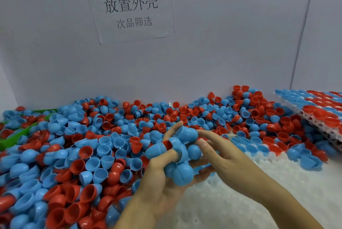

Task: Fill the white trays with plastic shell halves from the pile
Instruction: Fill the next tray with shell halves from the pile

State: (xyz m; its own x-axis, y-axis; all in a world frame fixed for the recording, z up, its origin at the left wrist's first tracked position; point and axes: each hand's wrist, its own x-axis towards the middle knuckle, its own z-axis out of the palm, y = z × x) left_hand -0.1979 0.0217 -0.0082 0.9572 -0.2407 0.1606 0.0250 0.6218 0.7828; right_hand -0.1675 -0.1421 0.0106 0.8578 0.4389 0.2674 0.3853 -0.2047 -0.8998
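Feeding a handful of shells toward the tray

Holding a cluster of blue shell halves [177, 156] above the near white tray [231, 201], the left hand [162, 182] acts as a magazine: its palm faces up, its thumb curls over the top of the cluster and its fingers cup it from below, so several shells sit stacked and ready. One red shell half [167, 144] is wedged among the blue ones. Carrying a batch this way probably saves a trip back to the pile [92, 145] for each socket.

The right hand [227, 156] comes in from the right with fingers mostly straight. Its index finger lies along the topmost blue shell and its thumb touches the right side of the cluster. It looks set to peel one shell off, but whether it already pinches one cannot be told, since the fingertips are partly hidden behind the shells.

The cluster sits between the two hands, resting in the left palm and only touched by the right. The tray below is still mostly bare, with a few blue and red shells seated along its far edge. A filled tray [318, 110] leans tilted at the far right, and a green bin [11, 141] shows at the left under the pile. A paper sign [129, 8] hangs on the wall behind
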